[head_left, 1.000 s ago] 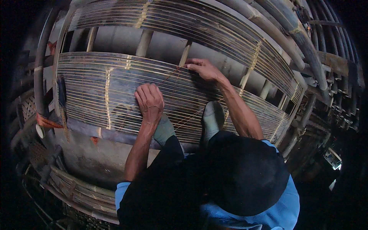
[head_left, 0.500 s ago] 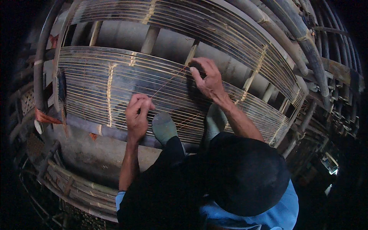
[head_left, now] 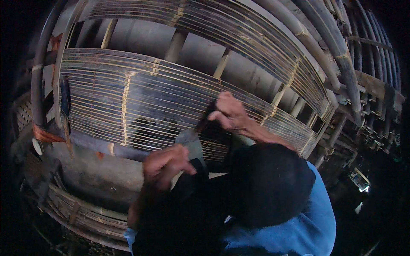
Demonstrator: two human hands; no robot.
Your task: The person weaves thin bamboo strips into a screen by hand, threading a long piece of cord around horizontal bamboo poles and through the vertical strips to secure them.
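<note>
A slatted panel (head_left: 96, 91) of thin pale strips fills the middle of the view. My left hand (head_left: 166, 166), smeared by motion, is by my left knee with its fingers curled in; what they hold, if anything, cannot be made out. Over the panel's lower middle my right hand (head_left: 230, 113) is closed with fingers bent, and its hold is hidden too. Just above it, a thin reddish thread (head_left: 219, 82) shows at the panel's upper edge. My left foot (head_left: 191, 141), in a grey-green covering, rests against the strips between the hands.
A second slatted panel (head_left: 239, 32) spans the top, with a gap between the two. Thick poles (head_left: 341, 47) stand at the upper right and a dark upright pole (head_left: 39, 85) at the left. A black cap (head_left: 269, 183) and blue sleeve cover the lower right.
My left hand has dropped toward my knee, off the panel. My right hand has moved down from the panel's upper edge. The thread stretched between them no longer shows.
</note>
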